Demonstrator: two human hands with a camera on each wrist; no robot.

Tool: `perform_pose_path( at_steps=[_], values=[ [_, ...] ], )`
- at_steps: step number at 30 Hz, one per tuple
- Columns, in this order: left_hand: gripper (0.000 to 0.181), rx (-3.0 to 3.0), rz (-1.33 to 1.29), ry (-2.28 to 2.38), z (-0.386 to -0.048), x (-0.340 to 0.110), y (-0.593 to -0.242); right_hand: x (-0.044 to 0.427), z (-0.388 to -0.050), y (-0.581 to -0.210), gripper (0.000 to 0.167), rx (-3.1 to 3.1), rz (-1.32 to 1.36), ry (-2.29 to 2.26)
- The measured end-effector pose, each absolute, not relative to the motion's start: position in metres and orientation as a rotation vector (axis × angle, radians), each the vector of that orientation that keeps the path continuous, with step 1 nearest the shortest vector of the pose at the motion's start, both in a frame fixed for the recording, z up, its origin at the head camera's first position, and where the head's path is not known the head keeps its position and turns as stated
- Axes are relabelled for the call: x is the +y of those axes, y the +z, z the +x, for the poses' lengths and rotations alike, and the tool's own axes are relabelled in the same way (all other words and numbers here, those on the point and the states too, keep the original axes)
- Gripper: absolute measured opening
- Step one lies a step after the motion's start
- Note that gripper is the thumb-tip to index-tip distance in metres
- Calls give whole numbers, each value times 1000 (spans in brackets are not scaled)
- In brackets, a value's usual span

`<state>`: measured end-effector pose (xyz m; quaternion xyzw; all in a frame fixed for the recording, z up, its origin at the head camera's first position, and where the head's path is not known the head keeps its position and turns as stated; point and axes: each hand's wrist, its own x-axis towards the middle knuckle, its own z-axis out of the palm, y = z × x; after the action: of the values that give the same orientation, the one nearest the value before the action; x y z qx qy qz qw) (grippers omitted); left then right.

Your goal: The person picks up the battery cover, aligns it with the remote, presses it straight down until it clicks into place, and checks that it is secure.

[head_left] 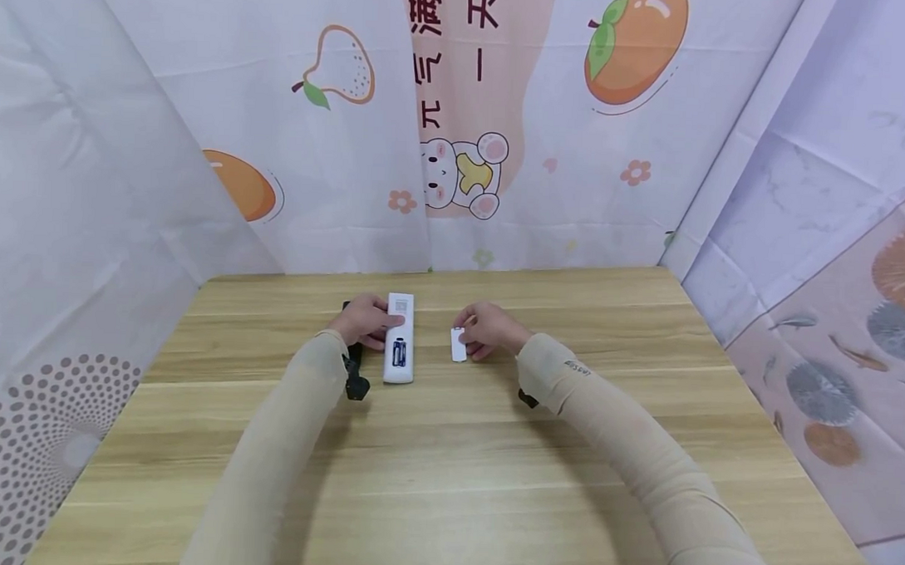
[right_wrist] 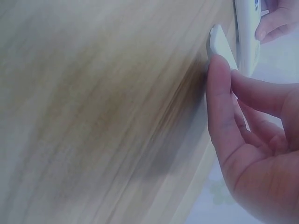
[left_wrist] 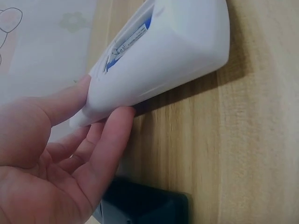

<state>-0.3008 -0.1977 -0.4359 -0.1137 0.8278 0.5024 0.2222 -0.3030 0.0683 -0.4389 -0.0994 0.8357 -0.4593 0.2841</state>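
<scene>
A white remote control [head_left: 401,314] lies back side up on the table, its battery compartment uncovered with batteries [head_left: 399,353] inside. My left hand [head_left: 366,319] grips it by the left edge, thumb on its back and fingers against its side. In the left wrist view the remote control [left_wrist: 163,60] appears tilted, with a blue-and-silver battery [left_wrist: 128,44] showing in the slot. To the right, my right hand [head_left: 488,328] pinches a small white battery cover [head_left: 458,347] between thumb and fingers. The right wrist view shows this cover [right_wrist: 223,46] edge-on, apart from the remote control.
The wood-grain table [head_left: 445,482] extends toward me. A dark object [left_wrist: 147,205] is below the left hand in its wrist view. Black pieces [head_left: 357,385] show beside the left wrist. A printed curtain [head_left: 336,195] hangs along the back edge.
</scene>
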Motion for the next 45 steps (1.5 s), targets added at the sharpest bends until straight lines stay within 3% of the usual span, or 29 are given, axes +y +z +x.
perform_pose_path(
  at_steps=[32,45],
  values=[
    [52,2237,-288,1421,-300,-197,-430,59,-298,-440,19,2368,-397,-1154],
    [56,2207,-279,1458,-300,-197,-422,34,-292,-434,21,2253,-455,-1332]
  ],
)
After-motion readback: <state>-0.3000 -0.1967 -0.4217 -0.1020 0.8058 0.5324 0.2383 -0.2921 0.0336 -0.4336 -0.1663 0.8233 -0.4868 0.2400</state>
